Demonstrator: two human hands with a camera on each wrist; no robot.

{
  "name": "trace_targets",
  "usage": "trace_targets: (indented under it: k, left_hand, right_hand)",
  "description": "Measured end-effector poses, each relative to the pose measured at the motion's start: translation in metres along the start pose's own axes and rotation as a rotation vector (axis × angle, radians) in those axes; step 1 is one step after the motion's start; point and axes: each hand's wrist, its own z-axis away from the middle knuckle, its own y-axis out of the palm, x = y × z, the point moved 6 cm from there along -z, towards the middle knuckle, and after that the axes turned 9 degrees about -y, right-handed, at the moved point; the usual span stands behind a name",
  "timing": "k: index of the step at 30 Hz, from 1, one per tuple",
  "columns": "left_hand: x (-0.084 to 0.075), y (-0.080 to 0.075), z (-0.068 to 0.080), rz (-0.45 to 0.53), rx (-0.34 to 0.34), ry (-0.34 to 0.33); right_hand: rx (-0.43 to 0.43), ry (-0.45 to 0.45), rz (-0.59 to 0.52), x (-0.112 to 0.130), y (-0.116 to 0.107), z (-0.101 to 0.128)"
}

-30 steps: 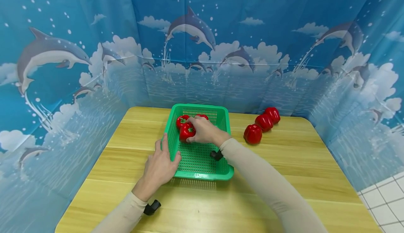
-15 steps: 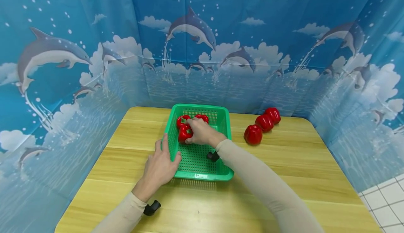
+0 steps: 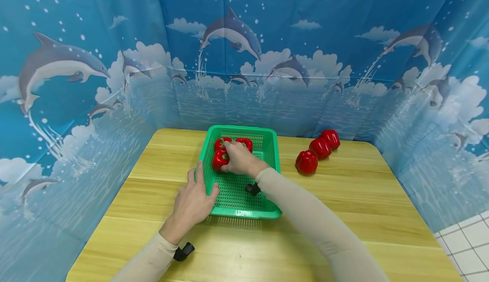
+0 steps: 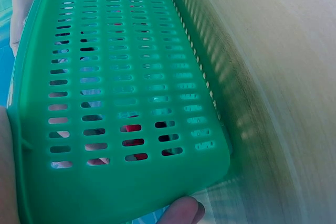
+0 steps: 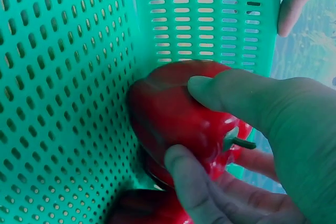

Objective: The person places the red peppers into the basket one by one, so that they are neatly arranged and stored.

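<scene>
In the head view, my right hand (image 3: 242, 159) reaches into a green plastic basket (image 3: 244, 215) and grips a red bell pepper (image 3: 219, 161) near its left wall. The right wrist view shows the thumb and fingers around this glossy pepper (image 5: 173, 108), its short green stem pointing toward the palm. Two more red bell peppers lie behind it, one at back left (image 3: 219, 143) and one to the right (image 3: 246, 142), partly hidden by the hand. My left hand (image 3: 192, 201) holds the basket's left rim, thumb over the edge; a fingertip shows by the slotted wall (image 4: 121, 77).
Three red bell peppers (image 3: 307, 162) lie in a slanting row on the wooden table (image 3: 366, 214), right of the basket. A blue dolphin-print curtain (image 3: 244, 95) surrounds the table at the back and sides.
My right hand has shifted the gripped bell pepper slightly left, up against the basket's left side. The left hand and basket stay in place.
</scene>
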Motion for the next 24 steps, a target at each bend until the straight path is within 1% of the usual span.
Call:
trace_targets:
  k: [8,17,24]
  left_hand:
    - [-0.0009,-0.0006,0.0005,0.004,-0.003,0.002]
    - [-0.0004,-0.0010,0.0006,0.004,-0.002,0.002]
    - [0.0001,-0.0003,0.0001,-0.001,0.001,0.002]
  right_hand:
    - [0.007,-0.018,-0.006,0.0043,-0.0002,0.0014]
    - [-0.025,-0.031,-0.013,0.0064,-0.0053,0.0063]
    - [-0.021,-0.035,-0.009,0.0075,-0.0061,0.0072]
